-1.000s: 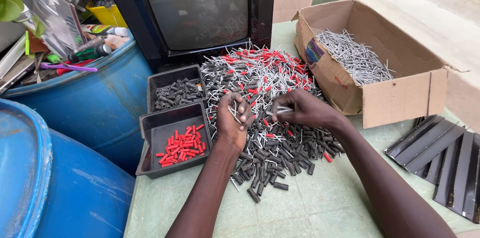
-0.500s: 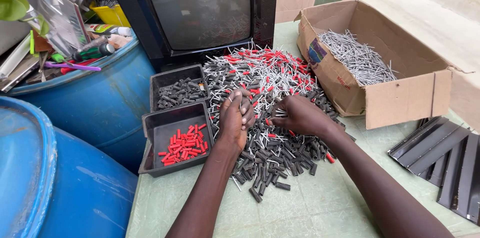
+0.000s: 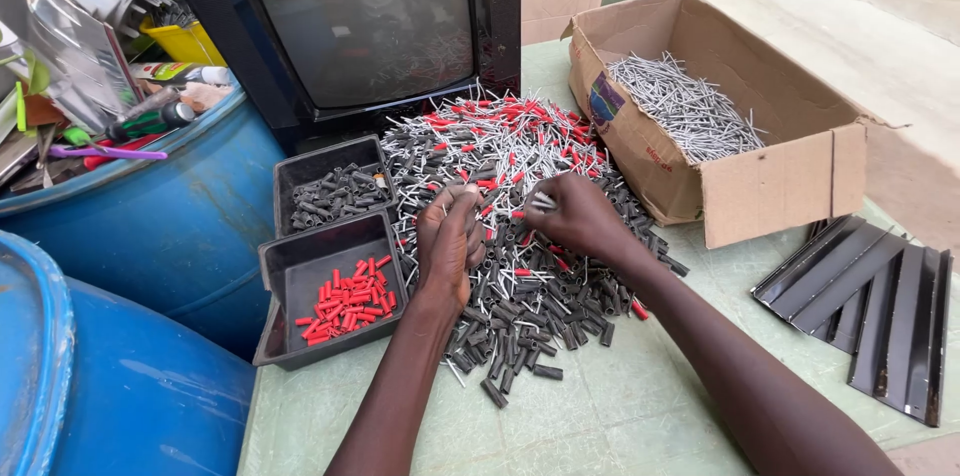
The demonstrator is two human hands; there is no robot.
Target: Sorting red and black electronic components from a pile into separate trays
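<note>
Pile of small parts (image 3: 520,266): a loose heap of dark grey sleeves, red sleeves and thin metal pins, lying on the green table (image 3: 620,406) directly in front of the black television set (image 3: 350,26). All positions below are given from this pile.

Blue drums (image 3: 150,236): two, well to the left of the pile, the farther one topped with mixed clutter.

Cardboard box (image 3: 790,186): open, just right of the pile, holding a bed of metal pins (image 3: 685,111).

Black ribbed strips (image 3: 870,301): a fanned set lying flat on the table, right of the pile, in front of the box.

Black trays: two, touching the pile's left edge. The farther tray (image 3: 325,186) holds grey sleeves; the nearer tray (image 3: 290,281) holds red sleeves.

Right hand (image 3: 580,221): resting on the middle of the pile, fingers curled, pinching a small bundle of pins (image 3: 543,202) at the fingertips.

Left hand (image 3: 450,246): on the pile just left of the right hand, fingers bent down into the parts. Whether it grips any piece cannot be told.
</note>
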